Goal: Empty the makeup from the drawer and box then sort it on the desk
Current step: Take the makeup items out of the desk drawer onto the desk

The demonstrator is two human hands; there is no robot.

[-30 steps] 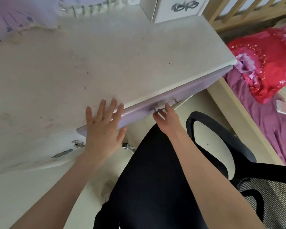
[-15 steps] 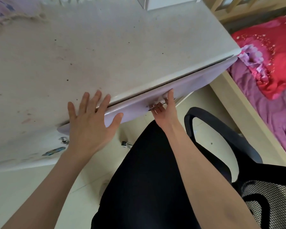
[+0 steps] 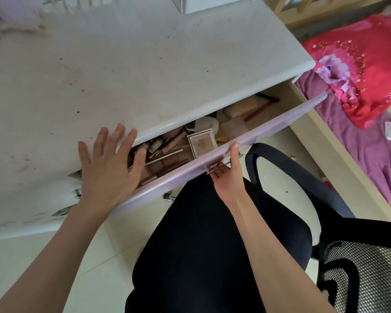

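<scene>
Head view: the right hand (image 3: 227,177) grips the handle (image 3: 217,167) of the lilac drawer (image 3: 269,132), fingers curled under it and thumb up on the front's top edge. Half a second ago the drawer showed only a thin gap; now it stands well out from the desk (image 3: 145,64), baring the makeup (image 3: 178,150): a square compact (image 3: 202,143), pencils, tubes and sponges. The left hand (image 3: 110,168), flat with fingers spread, lies over the desk's front edge, holding nothing, its thumb over the drawer's left end. A black chair (image 3: 303,184) stands at right.
</scene>
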